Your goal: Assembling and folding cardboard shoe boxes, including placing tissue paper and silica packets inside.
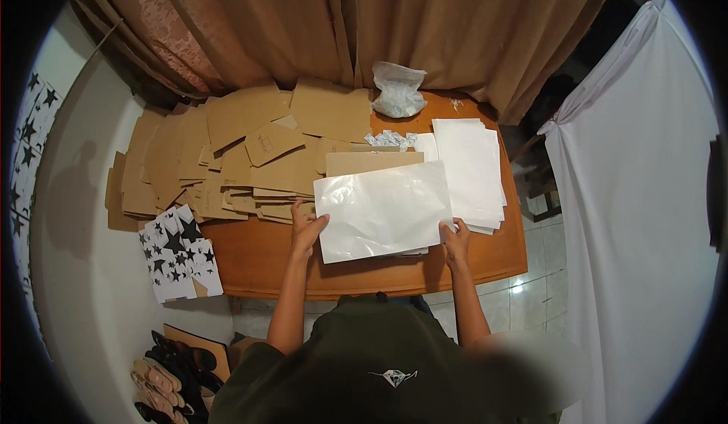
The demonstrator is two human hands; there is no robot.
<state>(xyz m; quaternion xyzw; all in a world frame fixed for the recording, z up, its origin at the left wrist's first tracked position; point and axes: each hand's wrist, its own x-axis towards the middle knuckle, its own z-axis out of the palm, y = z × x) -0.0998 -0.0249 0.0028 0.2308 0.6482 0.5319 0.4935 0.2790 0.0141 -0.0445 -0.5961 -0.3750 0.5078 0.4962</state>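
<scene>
A glossy white sheet (pixel 385 215) stretches between my two hands, over the near part of the wooden table. My left hand (pixel 307 227) pinches its left edge with the thumb on top. At the opposite edge, my right hand (pixel 455 240) grips the sheet in the same way. Just beyond it a flat brown cardboard piece (pixel 375 163) shows, partly covered by the sheet. What lies underneath is mostly hidden; only thin edges peek out below. To the right of the sheet is a stack of white paper (pixel 469 170).
Flattened cardboard pieces (pixel 258 117) pile up across the table's left and back. Crumpled white scraps (pixel 392 140) and a clear plastic bag (pixel 399 90) lie at the back. A star-patterned box (pixel 178 257) is at the left edge. Shoes (pixel 171 378) stand at lower left; a white curtain (pixel 629 197) hangs right.
</scene>
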